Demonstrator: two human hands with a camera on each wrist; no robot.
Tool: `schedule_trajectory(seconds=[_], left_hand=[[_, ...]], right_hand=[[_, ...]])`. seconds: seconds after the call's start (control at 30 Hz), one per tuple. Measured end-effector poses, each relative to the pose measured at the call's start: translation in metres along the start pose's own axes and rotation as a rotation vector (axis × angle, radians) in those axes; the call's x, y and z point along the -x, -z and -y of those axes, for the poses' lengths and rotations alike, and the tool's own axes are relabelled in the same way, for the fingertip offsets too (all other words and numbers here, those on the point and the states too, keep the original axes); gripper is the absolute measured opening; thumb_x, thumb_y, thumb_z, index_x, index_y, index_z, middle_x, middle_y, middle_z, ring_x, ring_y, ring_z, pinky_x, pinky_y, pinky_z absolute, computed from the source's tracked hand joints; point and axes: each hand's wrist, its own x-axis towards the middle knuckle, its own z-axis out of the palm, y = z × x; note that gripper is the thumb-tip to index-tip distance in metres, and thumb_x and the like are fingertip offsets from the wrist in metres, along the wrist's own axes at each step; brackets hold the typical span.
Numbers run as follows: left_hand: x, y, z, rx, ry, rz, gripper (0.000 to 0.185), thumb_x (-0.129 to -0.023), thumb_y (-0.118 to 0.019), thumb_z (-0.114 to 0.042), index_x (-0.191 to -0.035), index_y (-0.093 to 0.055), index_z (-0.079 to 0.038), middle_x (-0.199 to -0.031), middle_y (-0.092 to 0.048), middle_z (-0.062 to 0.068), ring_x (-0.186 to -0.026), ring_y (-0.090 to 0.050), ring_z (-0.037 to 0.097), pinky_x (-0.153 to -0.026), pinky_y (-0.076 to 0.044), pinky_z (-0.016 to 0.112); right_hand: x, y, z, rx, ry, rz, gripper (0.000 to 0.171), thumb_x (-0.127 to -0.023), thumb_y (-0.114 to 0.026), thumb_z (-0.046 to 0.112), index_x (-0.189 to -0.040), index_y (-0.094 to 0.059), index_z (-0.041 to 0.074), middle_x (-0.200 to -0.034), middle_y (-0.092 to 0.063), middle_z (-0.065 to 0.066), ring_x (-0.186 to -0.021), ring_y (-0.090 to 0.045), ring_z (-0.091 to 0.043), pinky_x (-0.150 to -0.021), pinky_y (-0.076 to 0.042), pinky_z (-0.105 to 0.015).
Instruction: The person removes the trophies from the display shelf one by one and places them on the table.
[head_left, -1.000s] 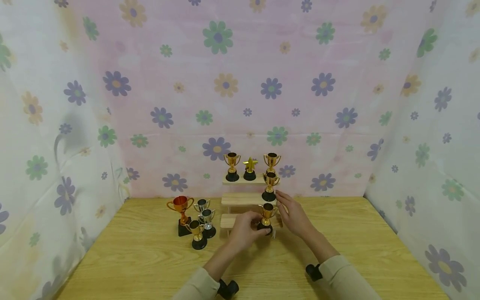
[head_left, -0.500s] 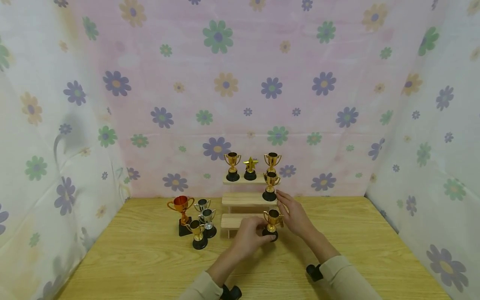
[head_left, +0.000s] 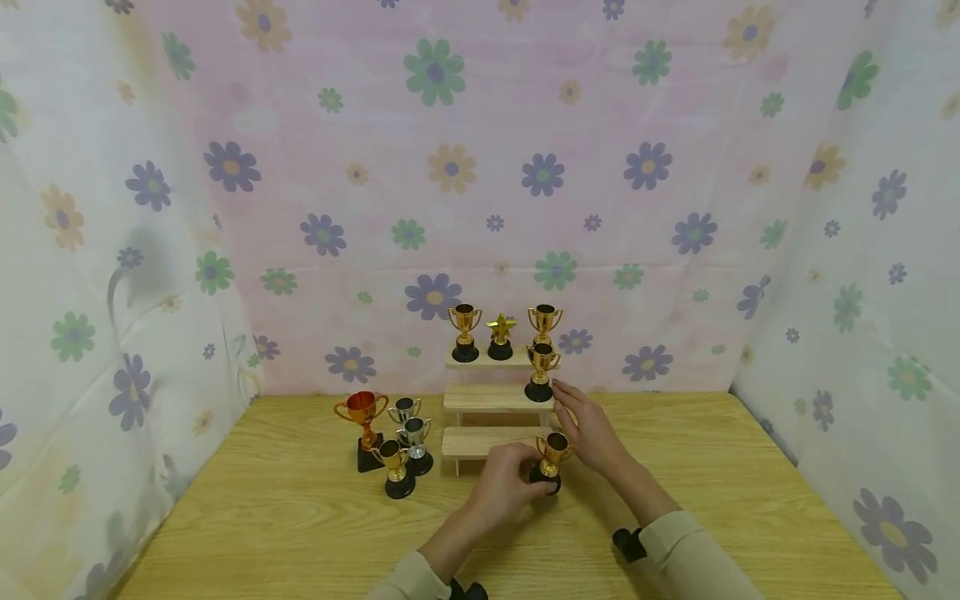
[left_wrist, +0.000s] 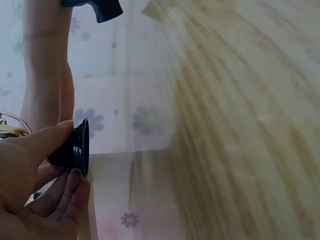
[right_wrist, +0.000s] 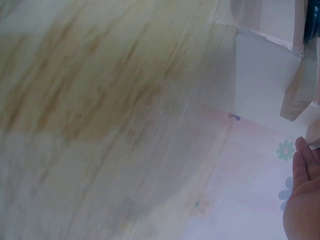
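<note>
Both forearms wore long beige fabric sleeves, left sleeve (head_left: 401, 575) and right sleeve (head_left: 686, 550), ending short of the wrists. A small black camera unit (head_left: 628, 543) sat strapped under the right wrist; another black unit (head_left: 467, 590) under the left. Hands were bare.

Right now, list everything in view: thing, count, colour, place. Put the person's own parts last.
Held gold trophy: one, gold cup on black base, in front of the lowest step's right end.
Stepped stand: one, pale wood, three steps, at the table's back.
Top-step trophies: two gold cups and one gold star, black bases.
Middle-step trophy: one, gold, right end.
Orange trophy: one, on the table left of the stand.
Silver trophies: two, beside the orange one.
Small gold trophy: one, in front of the silver ones.
Table: one, light wood.
Floral cloth: pink and white, behind and at both sides.
Left hand: grips the held trophy's base.
Right hand: open, beside that trophy's cup.
</note>
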Motion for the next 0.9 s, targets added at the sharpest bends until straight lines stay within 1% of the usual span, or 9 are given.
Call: schedule_trajectory(seconds=[0.1, 0.23, 0.33, 0.5, 0.67, 0.77, 0.9], left_hand=[[0.001, -0.004, 0.002, 0.005, 0.001, 0.026, 0.022, -0.080, -0.089, -0.011, -0.098, -0.078, -0.005, -0.083, -0.068, -0.004, -0.071, -0.059, 0.009, -0.063, -0.048, 0.020], [0.001, -0.009, 0.004, 0.016, 0.012, 0.070, 0.022, -0.080, -0.089, -0.011, -0.098, -0.078, -0.005, -0.084, -0.068, -0.006, -0.070, -0.056, 0.003, -0.064, -0.048, 0.019], [0.000, -0.012, 0.003, 0.030, 0.018, 0.098, 0.020, -0.079, -0.089, -0.010, -0.096, -0.078, -0.007, -0.083, -0.068, -0.007, -0.068, -0.055, 0.002, -0.062, -0.047, 0.019], [-0.001, -0.016, 0.003, 0.036, 0.033, 0.138, 0.018, -0.078, -0.090, -0.009, -0.090, -0.077, -0.010, -0.080, -0.069, -0.007, -0.065, -0.057, 0.001, -0.060, -0.048, 0.018], [0.001, -0.019, 0.004, 0.059, 0.082, 0.162, 0.019, -0.077, -0.091, -0.008, -0.088, -0.076, -0.010, -0.083, -0.070, -0.005, -0.067, -0.062, 0.002, -0.062, -0.051, 0.019], [0.001, -0.019, 0.004, 0.063, 0.093, 0.166, 0.020, -0.076, -0.091, -0.007, -0.090, -0.076, -0.009, -0.086, -0.071, -0.004, -0.069, -0.063, 0.003, -0.064, -0.052, 0.019], [0.001, -0.020, 0.005, 0.060, 0.090, 0.166, 0.025, -0.075, -0.091, -0.005, -0.095, -0.078, -0.008, -0.088, -0.073, -0.003, -0.069, -0.063, 0.003, -0.063, -0.052, 0.018]], right_hand=[[0.000, 0.000, 0.000, -0.002, -0.002, -0.002, 0.040, -0.108, -0.050, 0.010, -0.143, -0.052, -0.010, -0.152, -0.048, -0.024, -0.138, -0.047, -0.044, -0.107, -0.043, -0.058], [0.000, 0.001, 0.002, 0.001, 0.009, -0.009, 0.039, -0.107, -0.051, 0.008, -0.142, -0.053, -0.011, -0.150, -0.049, -0.026, -0.136, -0.049, -0.045, -0.106, -0.044, -0.058], [0.000, 0.001, 0.002, 0.000, 0.016, -0.014, 0.039, -0.107, -0.051, 0.007, -0.141, -0.053, -0.011, -0.149, -0.050, -0.027, -0.135, -0.050, -0.045, -0.105, -0.044, -0.059], [0.000, 0.000, 0.002, -0.004, -0.005, -0.009, 0.040, -0.108, -0.050, 0.011, -0.142, -0.053, -0.010, -0.151, -0.048, -0.025, -0.138, -0.047, -0.044, -0.107, -0.043, -0.059], [0.001, 0.000, 0.002, 0.000, -0.025, 0.010, 0.041, -0.110, -0.048, 0.014, -0.143, -0.052, -0.009, -0.153, -0.047, -0.022, -0.140, -0.045, -0.042, -0.109, -0.041, -0.057], [0.001, 0.000, 0.001, -0.005, -0.021, 0.012, 0.041, -0.109, -0.048, 0.014, -0.143, -0.052, -0.009, -0.153, -0.047, -0.023, -0.140, -0.045, -0.042, -0.109, -0.041, -0.057], [0.001, 0.001, 0.001, -0.006, -0.020, 0.013, 0.041, -0.109, -0.048, 0.014, -0.143, -0.052, -0.009, -0.153, -0.047, -0.023, -0.141, -0.045, -0.042, -0.110, -0.041, -0.057]])
